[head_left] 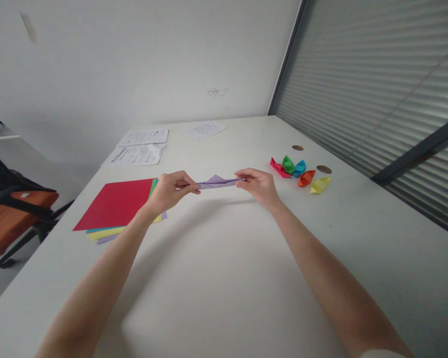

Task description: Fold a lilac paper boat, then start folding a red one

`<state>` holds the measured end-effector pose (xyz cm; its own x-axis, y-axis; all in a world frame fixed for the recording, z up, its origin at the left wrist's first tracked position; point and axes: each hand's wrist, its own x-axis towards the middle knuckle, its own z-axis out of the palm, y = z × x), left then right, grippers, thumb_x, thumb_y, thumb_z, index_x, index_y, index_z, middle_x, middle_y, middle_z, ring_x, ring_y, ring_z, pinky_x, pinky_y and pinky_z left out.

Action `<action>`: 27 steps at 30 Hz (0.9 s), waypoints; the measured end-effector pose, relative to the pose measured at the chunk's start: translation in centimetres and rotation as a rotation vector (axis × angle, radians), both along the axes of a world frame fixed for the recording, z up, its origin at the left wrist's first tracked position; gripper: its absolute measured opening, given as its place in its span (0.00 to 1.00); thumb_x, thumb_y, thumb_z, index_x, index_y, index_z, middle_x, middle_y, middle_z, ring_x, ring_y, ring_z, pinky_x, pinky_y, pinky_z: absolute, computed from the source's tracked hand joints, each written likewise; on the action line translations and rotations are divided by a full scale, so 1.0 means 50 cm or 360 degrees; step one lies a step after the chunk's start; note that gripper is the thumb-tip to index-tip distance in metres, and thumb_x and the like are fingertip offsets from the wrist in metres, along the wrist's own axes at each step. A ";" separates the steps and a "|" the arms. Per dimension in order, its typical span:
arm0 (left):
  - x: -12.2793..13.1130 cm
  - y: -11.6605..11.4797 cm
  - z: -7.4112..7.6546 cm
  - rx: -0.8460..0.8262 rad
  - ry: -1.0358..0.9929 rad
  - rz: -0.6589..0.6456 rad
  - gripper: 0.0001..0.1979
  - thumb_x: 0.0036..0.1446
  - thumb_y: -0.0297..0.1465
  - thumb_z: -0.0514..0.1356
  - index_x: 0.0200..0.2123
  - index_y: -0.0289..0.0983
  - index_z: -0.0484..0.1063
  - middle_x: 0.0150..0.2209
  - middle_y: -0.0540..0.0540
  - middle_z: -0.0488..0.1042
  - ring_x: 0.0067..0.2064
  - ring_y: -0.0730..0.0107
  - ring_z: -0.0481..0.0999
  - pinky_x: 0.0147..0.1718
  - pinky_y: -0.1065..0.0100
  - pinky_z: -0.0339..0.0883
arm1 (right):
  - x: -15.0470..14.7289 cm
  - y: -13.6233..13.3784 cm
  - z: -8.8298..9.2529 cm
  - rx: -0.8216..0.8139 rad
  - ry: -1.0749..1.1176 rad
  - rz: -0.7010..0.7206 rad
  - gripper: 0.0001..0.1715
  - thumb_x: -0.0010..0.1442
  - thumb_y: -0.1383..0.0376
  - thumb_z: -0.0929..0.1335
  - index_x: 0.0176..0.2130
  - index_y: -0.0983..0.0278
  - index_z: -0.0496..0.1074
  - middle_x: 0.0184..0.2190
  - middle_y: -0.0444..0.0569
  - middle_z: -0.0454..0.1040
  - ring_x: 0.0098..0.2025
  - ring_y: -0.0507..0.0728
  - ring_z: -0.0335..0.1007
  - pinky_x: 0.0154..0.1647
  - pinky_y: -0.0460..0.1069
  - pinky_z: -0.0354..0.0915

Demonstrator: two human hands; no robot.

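A purple paper boat [218, 183] is stretched level between my two hands, above the white table [224, 278]. Its small pointed peak rises in the middle. My left hand [173, 190] pinches the left end between thumb and fingers. On the other side, my right hand [259, 185] has the right end pinched the same way. Both tips of the boat are partly hidden by my fingers. Beneath the hands, soft shadows fall on the tabletop.
Coloured paper sheets, red on top [115, 204], lie stacked at left. Folded boats in red [280, 168], green [288, 164], blue [299, 169], orange [306, 178] and yellow [320, 185] sit at right, near round table holes [324, 169]. Printed sheets [136, 154] lie behind. An orange chair [18, 214] stands left.
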<state>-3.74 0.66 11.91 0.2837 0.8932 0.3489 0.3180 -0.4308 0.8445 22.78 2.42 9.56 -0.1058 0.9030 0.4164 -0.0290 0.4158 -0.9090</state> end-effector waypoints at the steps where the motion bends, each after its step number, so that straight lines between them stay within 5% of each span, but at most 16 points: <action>1: 0.000 0.001 -0.001 -0.0005 0.0002 -0.0003 0.13 0.52 0.39 0.67 0.28 0.35 0.72 0.28 0.42 0.80 0.32 0.61 0.82 0.33 0.67 0.75 | -0.001 -0.001 0.001 -0.0001 -0.0022 0.0027 0.21 0.39 0.56 0.79 0.33 0.63 0.79 0.31 0.48 0.77 0.31 0.52 0.72 0.32 0.48 0.70; 10: 0.005 0.000 -0.002 -0.0120 -0.0101 -0.0077 0.14 0.52 0.39 0.67 0.29 0.35 0.71 0.28 0.42 0.80 0.33 0.61 0.82 0.34 0.67 0.75 | 0.001 -0.007 0.007 -0.0054 -0.0202 0.0022 0.17 0.47 0.53 0.75 0.23 0.65 0.77 0.21 0.46 0.74 0.23 0.50 0.65 0.25 0.47 0.62; 27: -0.005 -0.002 0.015 -0.0191 -0.0032 -0.0088 0.15 0.49 0.41 0.68 0.28 0.35 0.72 0.26 0.43 0.80 0.32 0.61 0.82 0.32 0.66 0.75 | 0.000 -0.014 0.016 0.0124 -0.0307 0.0064 0.21 0.52 0.50 0.72 0.20 0.63 0.76 0.21 0.47 0.74 0.24 0.51 0.66 0.26 0.48 0.62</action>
<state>-3.98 0.58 12.66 0.3278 0.9120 0.2463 0.2788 -0.3425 0.8972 22.79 1.71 10.36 -0.2254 0.8623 0.4535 0.1244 0.4871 -0.8644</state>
